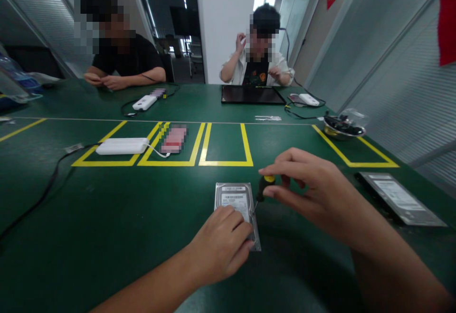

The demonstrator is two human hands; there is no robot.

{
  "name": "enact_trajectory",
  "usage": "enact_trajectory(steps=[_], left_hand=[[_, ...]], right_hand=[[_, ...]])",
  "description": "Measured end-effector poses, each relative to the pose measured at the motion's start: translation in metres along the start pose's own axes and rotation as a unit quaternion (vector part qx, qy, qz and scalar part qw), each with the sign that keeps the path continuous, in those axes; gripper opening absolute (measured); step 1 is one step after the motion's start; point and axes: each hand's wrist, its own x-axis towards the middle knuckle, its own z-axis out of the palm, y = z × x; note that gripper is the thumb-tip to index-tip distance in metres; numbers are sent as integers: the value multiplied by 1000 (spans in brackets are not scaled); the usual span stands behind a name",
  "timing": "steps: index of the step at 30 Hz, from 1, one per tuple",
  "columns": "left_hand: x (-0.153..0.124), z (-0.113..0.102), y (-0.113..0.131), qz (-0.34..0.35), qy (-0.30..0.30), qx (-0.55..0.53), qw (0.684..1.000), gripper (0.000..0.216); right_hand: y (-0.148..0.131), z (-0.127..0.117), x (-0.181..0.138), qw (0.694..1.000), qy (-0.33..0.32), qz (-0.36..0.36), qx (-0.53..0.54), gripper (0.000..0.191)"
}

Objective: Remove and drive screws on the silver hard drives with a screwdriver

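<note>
A small silver hard drive (233, 192) with white labels lies flat on the green table (135, 265). My left hand (224, 239) rests over its lower part, fingers curled down on it and gripping near its right edge, so much of the drive's near half is hidden. Between the thumb and fingertips of my right hand (302, 180) is a short screwdriver (262, 190) with a black and yellow handle. It stands tilted, and its thin shaft reaches down to the drive's right side. Whether the tip sits in a screw is too small to tell.
Another hard drive (399, 196) lies at the right, with a metal bowl (345, 130) of black parts behind it. At left are a white power bank (123, 146), a pink phone (174, 138) and a black cable (53, 184). Two people sit opposite, near a dark panel (252, 95).
</note>
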Motion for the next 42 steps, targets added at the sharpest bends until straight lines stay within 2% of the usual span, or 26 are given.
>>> enact_trajectory(steps=[4, 9, 14, 20, 26, 31, 37, 42], left_hand=[[0, -1, 0, 4, 3, 1, 1000, 14], [1, -1, 0, 4, 4, 2, 1000, 14], [-1, 0, 0, 4, 1, 2, 1000, 14], [0, 0, 0, 7, 6, 5, 1000, 15], [-1, 1, 0, 7, 6, 7, 1000, 15], [-1, 0, 0, 2, -6, 1, 1000, 14], [1, -1, -1, -1, -12, -2, 1000, 14], [-1, 0, -1, 0, -18, -4, 1000, 15]], right_hand=[[1, 0, 1, 1000, 11, -2, -14, 10], [-4, -3, -2, 1000, 14, 11, 3, 23], [-2, -3, -1, 1000, 7, 8, -8, 16], [0, -5, -1, 1000, -2, -12, 6, 23], [2, -1, 0, 1000, 3, -3, -20, 17], [2, 0, -1, 1000, 15, -15, -8, 28], [3, -2, 1, 1000, 5, 0, -16, 10], [3, -5, -2, 1000, 10, 0, -7, 30]])
